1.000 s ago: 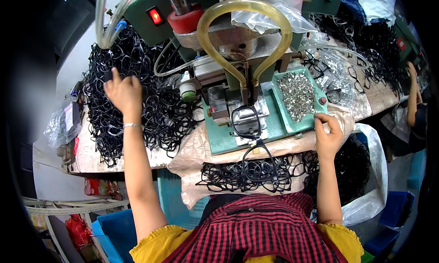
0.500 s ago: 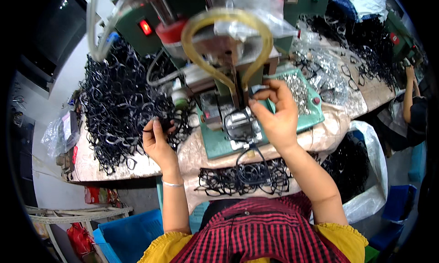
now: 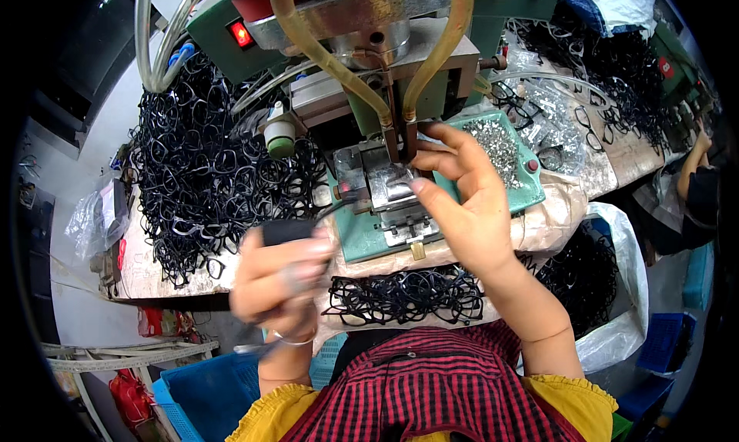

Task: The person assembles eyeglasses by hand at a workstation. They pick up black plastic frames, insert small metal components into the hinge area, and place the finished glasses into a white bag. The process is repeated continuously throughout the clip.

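Note:
My left hand (image 3: 281, 280) is smeared by motion at the left front of the machine, its fingers closed on a black eyeglass frame (image 3: 335, 209). Most of that frame is blurred or hidden by the hand. A dark covering (image 3: 289, 231) shows at a finger. My right hand (image 3: 469, 200) is at the metal fixture (image 3: 391, 186), just below two upright prongs (image 3: 402, 140) of the bench machine. Its thumb and forefinger are bent close together; anything between them is too small to make out. Behind this hand lie small silvery parts (image 3: 496, 146) in a green tray (image 3: 527, 192).
Black eyeglass frames are heaped at left (image 3: 208, 173), with another row (image 3: 408, 297) along the table's front edge. A white sack (image 3: 635, 288) of dark pieces hangs at right. Yellowish hoses (image 3: 315, 46) arch over the fixture. A blue crate (image 3: 208, 396) stands below. Another person's arm (image 3: 697, 161) shows far right.
The eyeglass frame at the fixture has come away. My left hand has moved down and nearer to me, turning over. My right hand stays by the fixture. The hoses and machine appear shifted in view.

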The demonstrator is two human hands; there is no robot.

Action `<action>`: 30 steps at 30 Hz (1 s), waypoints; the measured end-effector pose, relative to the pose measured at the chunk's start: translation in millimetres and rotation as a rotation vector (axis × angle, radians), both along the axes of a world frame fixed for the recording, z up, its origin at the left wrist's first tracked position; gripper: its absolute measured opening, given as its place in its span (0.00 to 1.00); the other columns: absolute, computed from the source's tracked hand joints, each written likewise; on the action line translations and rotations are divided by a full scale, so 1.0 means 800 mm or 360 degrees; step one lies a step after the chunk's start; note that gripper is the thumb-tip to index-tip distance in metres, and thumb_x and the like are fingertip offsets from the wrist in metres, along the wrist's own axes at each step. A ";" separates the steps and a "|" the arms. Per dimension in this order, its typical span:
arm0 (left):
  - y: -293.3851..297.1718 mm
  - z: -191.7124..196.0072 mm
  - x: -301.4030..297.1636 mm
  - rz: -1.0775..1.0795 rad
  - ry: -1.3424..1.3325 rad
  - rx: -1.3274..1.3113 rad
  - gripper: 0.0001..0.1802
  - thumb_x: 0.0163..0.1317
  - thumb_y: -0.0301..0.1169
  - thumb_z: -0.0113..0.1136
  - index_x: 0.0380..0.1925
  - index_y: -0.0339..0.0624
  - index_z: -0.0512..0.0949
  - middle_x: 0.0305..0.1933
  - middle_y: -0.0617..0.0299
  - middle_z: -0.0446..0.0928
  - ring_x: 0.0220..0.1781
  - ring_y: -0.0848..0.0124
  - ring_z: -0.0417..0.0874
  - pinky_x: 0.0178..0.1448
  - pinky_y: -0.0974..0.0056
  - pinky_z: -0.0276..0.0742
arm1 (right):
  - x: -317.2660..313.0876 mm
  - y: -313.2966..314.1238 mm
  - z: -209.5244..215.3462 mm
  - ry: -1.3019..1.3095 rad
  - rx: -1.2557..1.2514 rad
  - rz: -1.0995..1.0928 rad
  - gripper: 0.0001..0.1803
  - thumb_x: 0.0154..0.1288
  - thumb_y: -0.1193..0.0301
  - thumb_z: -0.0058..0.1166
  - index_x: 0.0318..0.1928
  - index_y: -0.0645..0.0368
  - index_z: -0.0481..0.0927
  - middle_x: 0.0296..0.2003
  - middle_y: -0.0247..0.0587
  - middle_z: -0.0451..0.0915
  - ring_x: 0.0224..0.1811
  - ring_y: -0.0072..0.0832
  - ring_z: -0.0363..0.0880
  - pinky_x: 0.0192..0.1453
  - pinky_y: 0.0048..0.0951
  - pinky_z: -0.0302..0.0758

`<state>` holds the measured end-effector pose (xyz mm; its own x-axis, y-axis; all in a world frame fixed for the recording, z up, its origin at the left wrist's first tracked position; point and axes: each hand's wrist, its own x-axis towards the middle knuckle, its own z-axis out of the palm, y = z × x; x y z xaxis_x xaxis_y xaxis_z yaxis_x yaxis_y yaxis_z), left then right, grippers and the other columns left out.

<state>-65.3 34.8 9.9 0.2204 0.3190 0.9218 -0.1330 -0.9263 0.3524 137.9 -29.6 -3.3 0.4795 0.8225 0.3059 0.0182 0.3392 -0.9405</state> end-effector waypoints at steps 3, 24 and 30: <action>-0.002 -0.009 0.027 -0.0233 0.0445 0.0044 0.12 0.49 0.28 0.74 0.36 0.48 0.85 0.44 0.59 0.86 0.40 0.61 0.87 0.45 0.58 0.78 | 0.043 0.006 -0.024 -0.0609 -0.0117 -0.0322 0.17 0.57 0.75 0.61 0.49 0.63 0.82 0.50 0.50 0.82 0.59 0.40 0.78 0.67 0.37 0.70; 0.040 0.038 0.031 -0.0253 -0.0225 -0.0670 0.08 0.65 0.21 0.62 0.43 0.30 0.79 0.43 0.48 0.82 0.45 0.59 0.86 0.56 0.57 0.81 | 0.131 0.058 -0.056 -0.1593 -0.0051 -0.0939 0.03 0.46 0.74 0.65 0.26 0.54 0.85 0.31 0.37 0.83 0.43 0.38 0.81 0.45 0.40 0.77; 0.039 0.039 0.034 -0.0204 -0.0252 -0.0670 0.10 0.67 0.24 0.61 0.44 0.29 0.79 0.43 0.46 0.83 0.44 0.59 0.87 0.47 0.58 0.86 | 0.133 0.092 -0.086 -0.1954 -0.0275 -0.0787 0.05 0.51 0.69 0.61 0.28 0.48 0.88 0.27 0.35 0.81 0.40 0.37 0.79 0.42 0.42 0.75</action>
<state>-37.7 66.1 41.2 0.1498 0.6519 0.7433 -0.3196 -0.6795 0.6604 244.2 43.7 -72.5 0.2273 0.7148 0.6613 0.9641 -0.0695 -0.2562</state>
